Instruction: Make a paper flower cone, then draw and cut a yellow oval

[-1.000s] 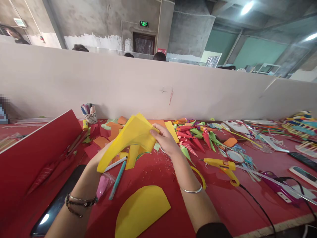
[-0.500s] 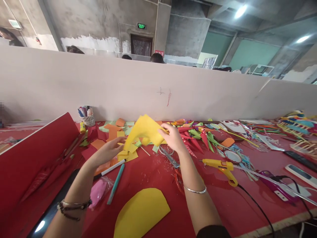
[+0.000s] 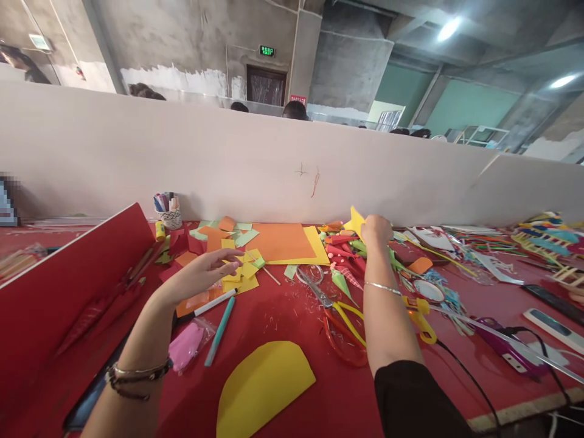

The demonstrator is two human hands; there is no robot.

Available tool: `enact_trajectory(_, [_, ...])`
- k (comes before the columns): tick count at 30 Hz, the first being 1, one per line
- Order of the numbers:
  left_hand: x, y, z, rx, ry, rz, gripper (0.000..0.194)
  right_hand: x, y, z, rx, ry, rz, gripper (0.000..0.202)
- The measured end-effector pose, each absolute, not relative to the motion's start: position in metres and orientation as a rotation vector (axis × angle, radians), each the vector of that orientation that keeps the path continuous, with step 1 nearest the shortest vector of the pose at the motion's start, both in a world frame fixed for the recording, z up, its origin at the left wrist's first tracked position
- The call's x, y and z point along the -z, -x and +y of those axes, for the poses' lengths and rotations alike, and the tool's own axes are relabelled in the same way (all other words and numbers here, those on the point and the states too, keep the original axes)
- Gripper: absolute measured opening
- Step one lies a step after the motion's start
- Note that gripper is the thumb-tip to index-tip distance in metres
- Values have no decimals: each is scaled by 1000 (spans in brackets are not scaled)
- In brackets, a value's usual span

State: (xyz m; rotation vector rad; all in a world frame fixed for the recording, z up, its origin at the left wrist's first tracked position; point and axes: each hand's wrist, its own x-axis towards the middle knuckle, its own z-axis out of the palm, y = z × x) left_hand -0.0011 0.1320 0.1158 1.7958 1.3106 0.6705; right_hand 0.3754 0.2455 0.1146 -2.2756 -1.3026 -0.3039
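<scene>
My right hand (image 3: 376, 231) is closed on a crumpled yellow sheet (image 3: 356, 224), held over a pile of small red and green cones (image 3: 340, 278). Only a pointed part of that sheet shows; the rest is hidden behind the hand. My left hand (image 3: 205, 274) hovers with its fingers apart and nothing in it, above small yellow paper scraps (image 3: 246, 283). A yellow piece with a rounded edge (image 3: 264, 386) lies flat on the red table close to me. Scissors (image 3: 335, 307) with red and yellow handles rest between my forearms.
An orange sheet (image 3: 278, 242) overlaps a yellow one at the back. A yellow glue gun (image 3: 424, 325) lies beyond my right forearm, its cord trailing forward. A marker (image 3: 214, 303), a teal pen (image 3: 220, 331), a pink packet (image 3: 187, 347) and a pen cup (image 3: 168, 213) are at left.
The crumpled yellow sheet has moved right in my right hand, away from my left hand. The orange sheet behind it and the scissors' yellow handle have come into view.
</scene>
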Motion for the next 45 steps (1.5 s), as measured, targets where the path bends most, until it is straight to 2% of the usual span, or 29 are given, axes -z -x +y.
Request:
enact_trajectory(6, [-114,14,131,-663,-1786,1317,45,-103,-355,224,276,2279,-1513,13])
enact_trajectory(21, [-117,36,128,-679,-1829,1286,44,-125,-288,175,358,1773,-1831,12])
enact_trajectory(45, [-104,28,136,-597,-1785,1292,46,-109,-308,172,210,1529,-1802,12])
